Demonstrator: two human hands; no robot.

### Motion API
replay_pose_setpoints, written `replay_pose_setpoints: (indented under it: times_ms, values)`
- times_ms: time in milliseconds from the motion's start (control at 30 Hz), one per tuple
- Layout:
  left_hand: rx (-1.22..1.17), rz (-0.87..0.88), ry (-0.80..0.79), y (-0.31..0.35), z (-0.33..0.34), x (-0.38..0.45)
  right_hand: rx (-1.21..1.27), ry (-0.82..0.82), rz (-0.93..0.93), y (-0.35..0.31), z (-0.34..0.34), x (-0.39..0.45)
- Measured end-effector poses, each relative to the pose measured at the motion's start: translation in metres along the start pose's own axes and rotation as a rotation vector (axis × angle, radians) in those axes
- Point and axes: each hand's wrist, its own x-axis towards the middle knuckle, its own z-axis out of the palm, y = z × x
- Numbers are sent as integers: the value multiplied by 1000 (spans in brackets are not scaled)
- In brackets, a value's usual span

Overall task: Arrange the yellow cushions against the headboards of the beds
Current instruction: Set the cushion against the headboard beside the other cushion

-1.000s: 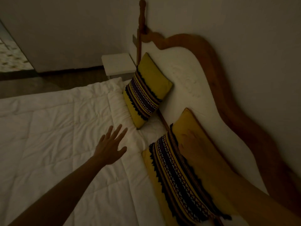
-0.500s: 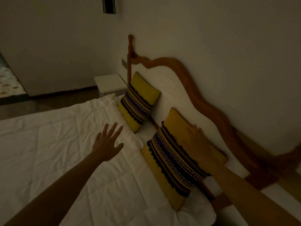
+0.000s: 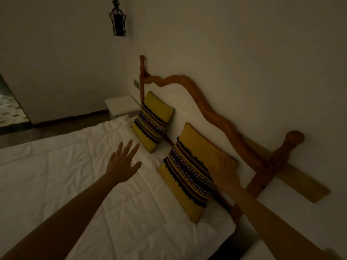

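Two yellow cushions with dark patterned bands lean on the white padded headboard with its curved wooden frame. The far cushion stands near the left post. The near cushion stands at the bed's right end. My right hand rests flat on the near cushion's upper right edge; whether its fingers grip it I cannot tell. My left hand hovers over the white quilt, fingers spread, holding nothing.
A white bedside table stands beyond the bed's far corner. A dark lantern hangs on the wall above. A wooden post with a round knob marks the headboard's near end. A second white bed's edge shows at the bottom right.
The view has pulled back and tilted up, showing more wall and the lantern. My right hand has slid from the near cushion's face to its upper right edge. My left hand stays spread.
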Motion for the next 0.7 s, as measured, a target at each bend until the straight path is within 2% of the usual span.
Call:
replay_pose_setpoints:
  times_ms: [300, 433, 600, 700]
  values:
    - [-54, 28, -117, 35, 54, -43, 280, -154, 201, 52, 41, -49]
    - [-98, 37, -149, 40, 81, -15, 477, -148, 289, 65, 55, -24]
    - [-258, 40, -264, 52, 129, 41, 707, -161, 575, 85, 84, 35]
    - [-387, 42, -333, 66, 163, 80, 892, -96, 688, 99, 99, 85]
